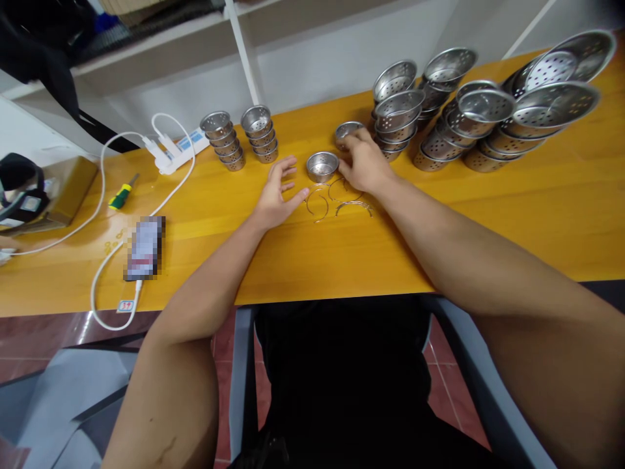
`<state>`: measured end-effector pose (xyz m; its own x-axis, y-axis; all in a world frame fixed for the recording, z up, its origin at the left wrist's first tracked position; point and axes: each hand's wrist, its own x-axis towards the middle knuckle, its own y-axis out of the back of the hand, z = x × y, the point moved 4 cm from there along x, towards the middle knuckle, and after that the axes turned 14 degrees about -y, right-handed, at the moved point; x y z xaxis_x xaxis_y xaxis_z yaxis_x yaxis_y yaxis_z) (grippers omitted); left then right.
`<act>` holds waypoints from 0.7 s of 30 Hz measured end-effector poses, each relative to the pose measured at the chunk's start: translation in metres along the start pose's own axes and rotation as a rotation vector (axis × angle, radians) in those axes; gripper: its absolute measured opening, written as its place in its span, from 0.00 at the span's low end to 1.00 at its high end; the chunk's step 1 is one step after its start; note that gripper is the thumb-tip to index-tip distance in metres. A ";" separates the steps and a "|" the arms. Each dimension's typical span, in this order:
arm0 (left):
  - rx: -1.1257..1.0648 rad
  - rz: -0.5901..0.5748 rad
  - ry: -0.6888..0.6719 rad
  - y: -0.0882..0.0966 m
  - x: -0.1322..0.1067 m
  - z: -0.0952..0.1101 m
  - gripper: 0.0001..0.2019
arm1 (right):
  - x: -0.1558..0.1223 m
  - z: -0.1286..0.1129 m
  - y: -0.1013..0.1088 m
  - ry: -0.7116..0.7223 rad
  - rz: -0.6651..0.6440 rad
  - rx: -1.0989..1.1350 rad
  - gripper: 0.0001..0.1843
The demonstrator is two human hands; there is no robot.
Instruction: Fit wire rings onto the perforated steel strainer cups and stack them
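Observation:
My left hand (277,193) lies on the yellow table (342,254) with its fingers spread, holding nothing, just left of a small perforated steel cup (322,166). My right hand (362,163) rests right of that cup, fingers curled down near a second steel cup (346,132) behind it; whether it grips anything is hidden. Several thin wire rings (336,200) lie on the table between and just in front of both hands.
Two short stacks of small steel cups (241,140) stand at the back. Many stacked perforated steel bowls (469,111) fill the back right. A power strip (170,150), white cables, a screwdriver (122,192), a phone (145,247) and a box (43,192) lie left.

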<state>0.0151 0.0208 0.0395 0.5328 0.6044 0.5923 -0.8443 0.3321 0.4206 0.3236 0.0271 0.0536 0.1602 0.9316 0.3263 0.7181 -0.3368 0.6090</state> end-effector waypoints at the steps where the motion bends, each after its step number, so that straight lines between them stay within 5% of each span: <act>1: 0.001 0.007 0.000 0.000 0.000 0.000 0.50 | 0.000 0.000 0.000 0.021 -0.006 0.037 0.27; 7: -0.001 0.025 0.008 0.000 0.000 0.000 0.53 | -0.009 -0.020 0.000 0.225 -0.135 0.198 0.20; 15: 0.068 0.005 -0.033 0.005 -0.002 -0.024 0.67 | -0.057 -0.092 0.016 0.437 -0.240 0.095 0.10; 21: 0.185 0.078 -0.137 0.017 -0.002 -0.034 0.66 | -0.065 -0.086 0.010 0.328 -0.316 0.022 0.29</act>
<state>-0.0020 0.0500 0.0223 0.4800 0.5152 0.7101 -0.8649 0.1425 0.4813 0.2619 -0.0487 0.1002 -0.2895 0.8947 0.3403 0.7118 -0.0365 0.7014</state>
